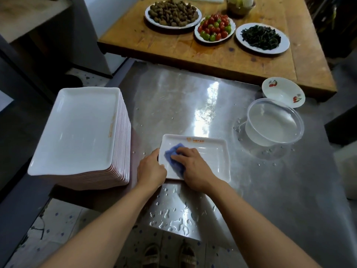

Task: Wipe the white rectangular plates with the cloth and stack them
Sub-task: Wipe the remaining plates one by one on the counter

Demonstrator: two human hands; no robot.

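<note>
Here, right hand [193,167] atop cloth [173,157]

Plate stack [77,136] at left of worktop [173,97]; single plate [210,157] near centre, cloth [174,157] in it; container [274,122] right; bowl [283,93] behind it.

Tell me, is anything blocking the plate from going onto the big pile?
Nothing visible does. The plate lies on the steel table just right of the stack, with only bare wet metal between. The stack's top is bare.
</note>
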